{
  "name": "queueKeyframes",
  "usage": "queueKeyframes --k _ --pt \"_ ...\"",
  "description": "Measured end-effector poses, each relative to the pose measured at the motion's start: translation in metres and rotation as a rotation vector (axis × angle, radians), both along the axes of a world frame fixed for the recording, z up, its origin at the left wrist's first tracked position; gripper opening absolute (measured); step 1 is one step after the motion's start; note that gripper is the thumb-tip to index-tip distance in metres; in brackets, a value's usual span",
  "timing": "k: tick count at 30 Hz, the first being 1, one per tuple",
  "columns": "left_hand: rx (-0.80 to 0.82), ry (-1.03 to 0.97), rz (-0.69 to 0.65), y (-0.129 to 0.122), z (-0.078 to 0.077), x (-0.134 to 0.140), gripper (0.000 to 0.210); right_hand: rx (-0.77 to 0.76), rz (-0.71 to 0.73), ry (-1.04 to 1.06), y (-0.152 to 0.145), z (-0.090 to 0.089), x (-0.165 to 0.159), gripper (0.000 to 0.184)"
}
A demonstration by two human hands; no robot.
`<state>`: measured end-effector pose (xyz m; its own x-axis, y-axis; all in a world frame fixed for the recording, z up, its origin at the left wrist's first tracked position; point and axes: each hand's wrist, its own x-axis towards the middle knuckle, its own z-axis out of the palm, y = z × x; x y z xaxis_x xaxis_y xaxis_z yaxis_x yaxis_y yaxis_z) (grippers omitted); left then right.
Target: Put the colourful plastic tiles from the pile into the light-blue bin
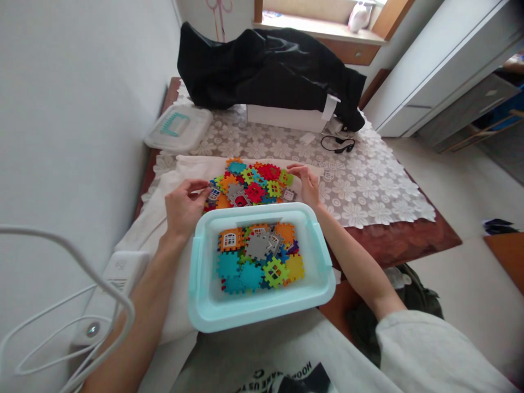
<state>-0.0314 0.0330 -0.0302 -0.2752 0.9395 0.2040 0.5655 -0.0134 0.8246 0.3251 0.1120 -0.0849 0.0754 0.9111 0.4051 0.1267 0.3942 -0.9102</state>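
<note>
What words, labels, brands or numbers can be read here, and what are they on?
"HOO", start of a word, on the grey shirt.
"MAKE US", also on the shirt; the lettering around it is too blurred or folded to read.
Faint mark on the white casing: too small to read.

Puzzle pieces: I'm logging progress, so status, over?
Left hand and right hand flank heaped puzzle pieces. More pieces in turquoise tub. Tub blocks view of heap's near edge.
</note>
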Motion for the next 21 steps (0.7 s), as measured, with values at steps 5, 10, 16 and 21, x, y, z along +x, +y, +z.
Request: queueKeyframes --k 5,10,16,21 --pt "0.178 0.028 0.095 -0.001 0.005 -0.002 0.023 -0.102 -0.113 0.116 0.011 -0.011 0.003 0.077" --pt "0.389 -0.44 0.101 0.0 0.022 0.003 0.029 -0.094 -0.073 0.099 0.011 -0.01 0.001 0.075" --pt "0.194 -0.802 -0.176 -0.015 0.041 0.013 0.054 -0.119 -0.053 0.126 0.011 -0.009 0.0 0.074" --pt "-0.014 -0.553 -0.402 -0.027 0.037 0.019 0.041 -0.107 -0.032 0.133 0.01 -0.008 -0.002 0.072"
